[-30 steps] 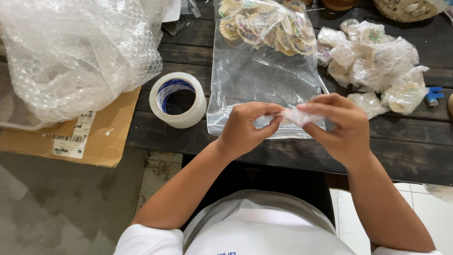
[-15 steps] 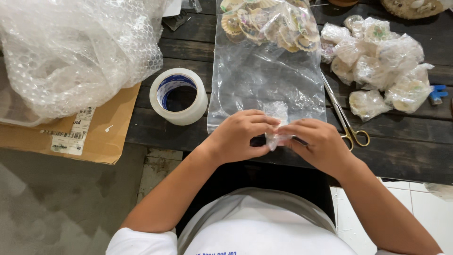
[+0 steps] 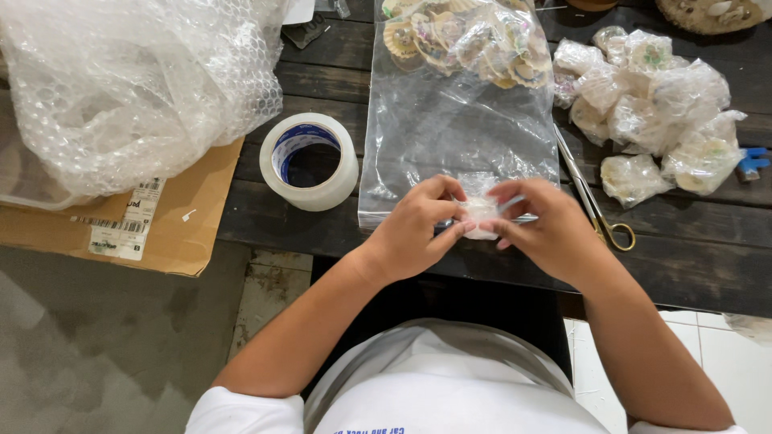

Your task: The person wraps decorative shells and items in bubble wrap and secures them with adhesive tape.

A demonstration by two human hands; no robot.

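Head view, looking down over a dark wooden table (image 3: 708,265). Near the front edge, left hand (image 3: 418,229) and right hand (image 3: 547,233) closed together around a small bubble-wrapped bundle (image 3: 480,210), pinched between the fingertips of both, held just above the near end of a clear plastic bag (image 3: 450,137). At the far end of that bag, a heap of decorated shells (image 3: 462,40) inside the plastic. Left of the bag, a roll of clear packing tape (image 3: 308,161) lying flat on the table. Further left, a large crumpled sheet of bubble wrap (image 3: 129,88) resting on a cardboard box (image 3: 193,233) with a printed label. Right of the bag, scissors (image 3: 591,201) with gold handles, blades pointing away, handles near the right wrist. Beyond them, at far right, a pile of small wrapped bundles (image 3: 651,104), touching one another, and a small blue object (image 3: 752,163) at the right edge. Below the table edge, white shirt (image 3: 442,386) and both bare forearms.
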